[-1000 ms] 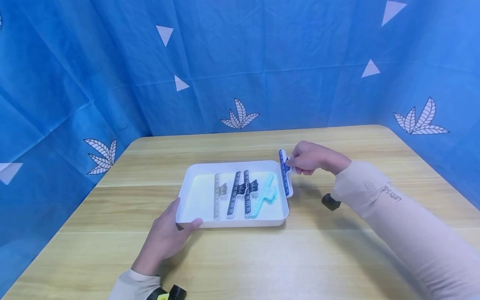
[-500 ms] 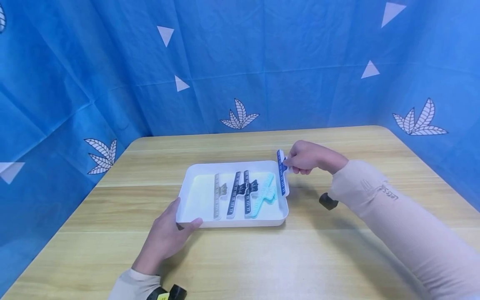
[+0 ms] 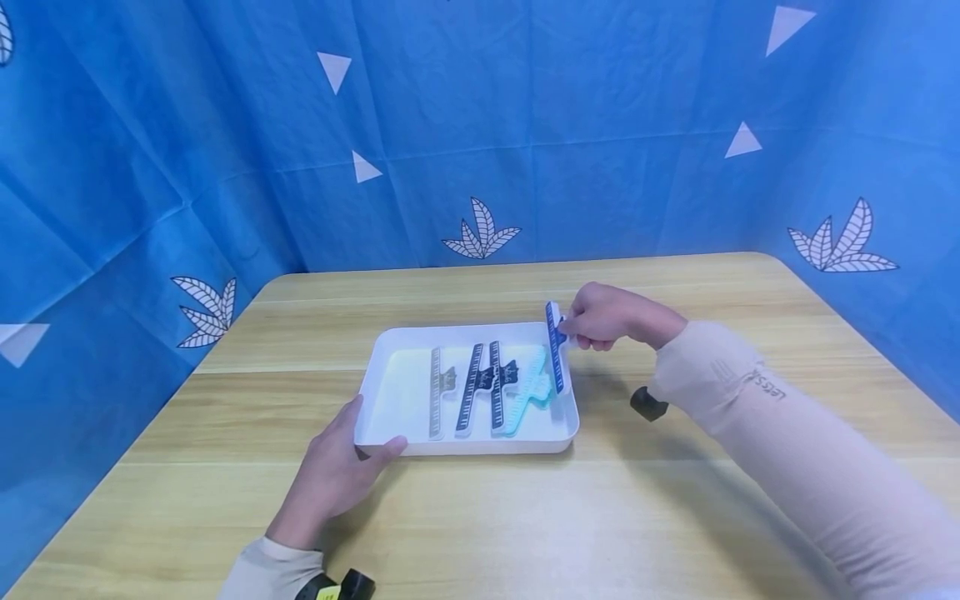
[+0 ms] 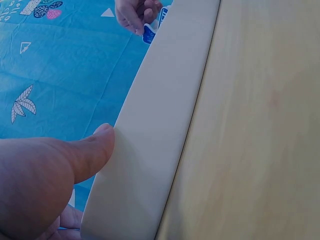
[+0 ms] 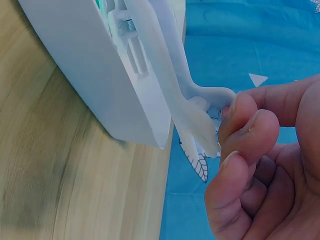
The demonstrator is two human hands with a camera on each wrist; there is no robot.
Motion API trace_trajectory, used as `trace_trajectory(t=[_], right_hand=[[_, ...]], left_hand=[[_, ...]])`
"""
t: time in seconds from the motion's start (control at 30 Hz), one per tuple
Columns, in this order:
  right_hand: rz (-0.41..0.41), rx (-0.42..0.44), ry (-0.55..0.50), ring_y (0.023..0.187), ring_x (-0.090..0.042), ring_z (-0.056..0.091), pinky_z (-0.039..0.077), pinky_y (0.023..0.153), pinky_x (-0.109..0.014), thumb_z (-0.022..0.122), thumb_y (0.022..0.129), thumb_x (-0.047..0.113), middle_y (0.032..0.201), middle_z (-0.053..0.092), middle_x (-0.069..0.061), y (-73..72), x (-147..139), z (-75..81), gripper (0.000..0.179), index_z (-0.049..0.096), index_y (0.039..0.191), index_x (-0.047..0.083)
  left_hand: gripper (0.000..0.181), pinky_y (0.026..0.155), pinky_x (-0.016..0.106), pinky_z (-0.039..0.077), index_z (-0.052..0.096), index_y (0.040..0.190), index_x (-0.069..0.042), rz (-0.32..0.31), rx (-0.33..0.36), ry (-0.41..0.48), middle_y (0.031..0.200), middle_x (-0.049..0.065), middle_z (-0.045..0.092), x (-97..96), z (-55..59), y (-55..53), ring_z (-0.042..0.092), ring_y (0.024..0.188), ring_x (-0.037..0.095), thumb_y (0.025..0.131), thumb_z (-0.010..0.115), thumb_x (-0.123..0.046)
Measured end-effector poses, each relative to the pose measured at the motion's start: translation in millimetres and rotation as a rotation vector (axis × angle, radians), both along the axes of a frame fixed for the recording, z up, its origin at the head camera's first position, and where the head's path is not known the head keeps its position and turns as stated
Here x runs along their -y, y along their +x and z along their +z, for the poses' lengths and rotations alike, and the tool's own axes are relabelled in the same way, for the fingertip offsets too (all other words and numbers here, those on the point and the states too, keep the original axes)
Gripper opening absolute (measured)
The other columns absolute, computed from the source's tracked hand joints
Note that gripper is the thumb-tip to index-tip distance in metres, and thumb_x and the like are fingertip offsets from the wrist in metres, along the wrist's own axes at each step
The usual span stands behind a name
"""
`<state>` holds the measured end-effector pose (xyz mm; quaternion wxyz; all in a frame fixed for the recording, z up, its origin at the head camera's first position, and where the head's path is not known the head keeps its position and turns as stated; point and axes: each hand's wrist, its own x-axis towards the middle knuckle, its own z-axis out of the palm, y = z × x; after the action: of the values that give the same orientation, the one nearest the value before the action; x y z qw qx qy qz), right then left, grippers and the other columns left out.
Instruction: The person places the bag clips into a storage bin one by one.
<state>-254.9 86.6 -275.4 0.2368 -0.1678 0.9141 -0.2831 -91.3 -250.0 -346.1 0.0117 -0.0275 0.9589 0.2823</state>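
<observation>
My right hand [image 3: 606,317] pinches the handle of a blue-and-white piano-key clip [image 3: 556,350] between thumb and fingers. The clip hangs tilted over the right end of a white tray [image 3: 480,448]. In the right wrist view its pale edge and handle show beside the tray wall [image 5: 95,75]. My left hand [image 3: 335,458] holds the tray's front left corner, the thumb [image 4: 95,150] on the front wall. Inside the tray lie a grey clip [image 3: 435,408], two dark clips [image 3: 467,404] with the same key pattern, and a turquoise clip [image 3: 522,400] at their right.
The tray stands on a light wooden table [image 3: 480,525]. A blue curtain [image 3: 600,192] with white triangles and leaf prints hangs behind and at both sides. A black device [image 3: 648,403] sits under the right wrist, and another [image 3: 352,585] is at the left one.
My right hand has carried the blue clip leftward, from beside the tray's right wall to over its right end. The left hand and the tray have stayed put.
</observation>
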Motion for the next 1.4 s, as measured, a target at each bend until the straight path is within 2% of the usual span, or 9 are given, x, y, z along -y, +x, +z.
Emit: trace_trajectory(t=[0.27, 0.7, 1.17, 1.4], right_hand=[[0.009, -0.01, -0.005, 0.05, -0.013, 0.044, 0.041, 0.057, -0.026, 0.054, 0.099, 0.02, 0.061, 0.052, -0.002, 0.9, 5, 1.0, 0.031, 0.063, 0.073, 0.005], [0.016, 0.003, -0.018, 0.05, -0.013, 0.043, 0.04, 0.057, -0.026, 0.054, 0.099, 0.02, 0.062, 0.053, -0.003, 1.4, 11, 0.6, 0.028, 0.066, 0.082, 0.001], [0.02, -0.005, -0.005, 0.051, -0.015, 0.047, 0.043, 0.058, -0.026, 0.055, 0.099, 0.02, 0.063, 0.054, -0.004, 1.9, 18, -0.1, 0.029, 0.068, 0.084, -0.001], [0.028, 0.005, -0.026, 0.05, -0.014, 0.044, 0.041, 0.056, -0.025, 0.055, 0.099, 0.02, 0.061, 0.052, -0.003, 3.2, 21, -1.3, 0.03, 0.066, 0.078, 0.002]], left_hand=[[0.098, 0.106, 0.062, 0.028, 0.013, 0.153, 0.002, 0.008, 0.014, 0.007, 0.154, 0.027, 0.025, -1.3, 1.5, 0.0, 0.029, 0.136, 0.047, 0.09, 0.061, -0.054], [0.099, 0.106, 0.062, 0.028, 0.013, 0.153, 0.003, 0.012, 0.018, 0.008, 0.154, 0.027, 0.024, -1.4, 2.1, 0.5, 0.029, 0.136, 0.047, 0.09, 0.061, -0.056], [0.098, 0.106, 0.061, 0.029, 0.014, 0.153, 0.001, 0.011, 0.012, 0.012, 0.153, 0.026, 0.027, -1.7, 1.7, 0.8, 0.032, 0.135, 0.046, 0.089, 0.062, -0.055], [0.097, 0.106, 0.061, 0.029, 0.014, 0.153, 0.001, 0.014, 0.016, 0.017, 0.153, 0.026, 0.027, -1.4, 1.5, 0.7, 0.031, 0.135, 0.046, 0.089, 0.062, -0.054]])
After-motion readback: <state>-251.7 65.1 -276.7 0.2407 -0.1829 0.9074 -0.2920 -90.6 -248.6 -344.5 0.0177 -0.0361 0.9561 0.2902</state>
